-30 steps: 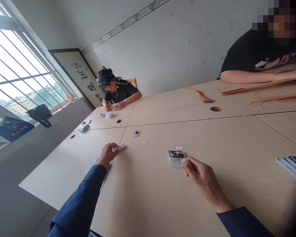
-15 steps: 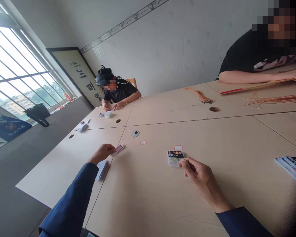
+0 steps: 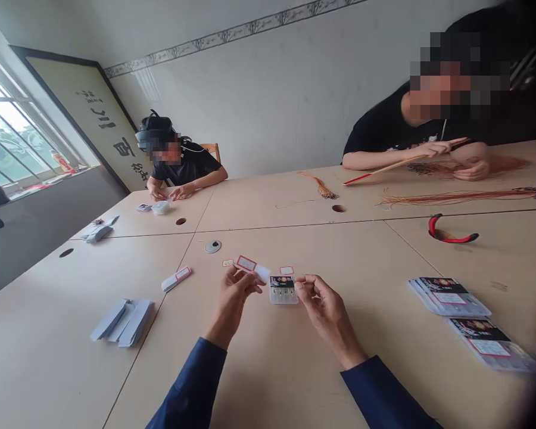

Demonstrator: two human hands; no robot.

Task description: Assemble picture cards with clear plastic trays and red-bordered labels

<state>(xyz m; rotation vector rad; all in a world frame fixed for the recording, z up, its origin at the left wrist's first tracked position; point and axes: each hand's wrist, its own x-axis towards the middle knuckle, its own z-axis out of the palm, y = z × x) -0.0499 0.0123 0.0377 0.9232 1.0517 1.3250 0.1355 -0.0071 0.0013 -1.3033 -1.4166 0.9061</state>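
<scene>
My left hand pinches a white paper strip with a red-bordered sticker label at its left end. The strip's right end reaches the upper left corner of a small clear plastic box. A black printed card covers the box's upper part, and small metal pieces show in its lower part. My right hand grips the box's right edge between thumb and curled fingers. Just behind the box lies a red-bordered label. A smaller label lies behind my left hand.
Paper strips and a narrow label stack lie to the left. Labelled boxes sit at the right, near a red and black curved object. Two people sit across the table, with orange cords before one. The table has round holes.
My left hand has moved right from the label stack to the box, carrying a labelled strip. My right hand stays at the box. The view has turned right, showing more boxes.
</scene>
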